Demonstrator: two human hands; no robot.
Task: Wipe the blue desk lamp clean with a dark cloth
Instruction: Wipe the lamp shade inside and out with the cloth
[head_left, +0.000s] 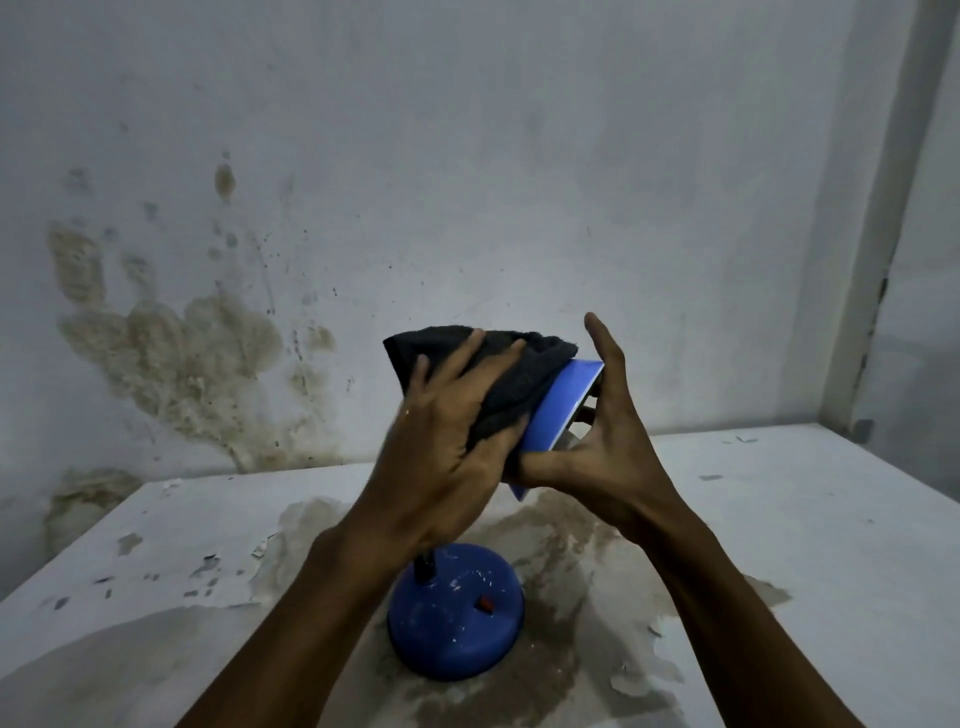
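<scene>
From the head camera, the blue desk lamp (558, 410) stands on a stained white tabletop (779, 519) pushed into a corner, its round base (454, 613) planted near the front edge, between the person's forearms. The base carries pale flecks and a small red switch (486, 604), so it looks not yet wiped.

The left hand (452, 441) lies over the dark cloth (498, 374), fingers (457, 364) spread flat across the fabric and pressing it onto the outer face of the lamp's shade. Spreading them this way keeps a broad patch of cloth against the curved surface instead of a bunched lump.

The right hand (608, 447) cups the shade from the other side, thumb curled beneath its lower edge and the other fingers reaching behind it, mostly hidden. This hand appears to serve as a brace: the shade sits on a thin neck, which would likely swing away under the cloth's pressure without a counter-hold.

The shade is tipped toward the right, probably to present its blue outer skin to the cloth.
</scene>
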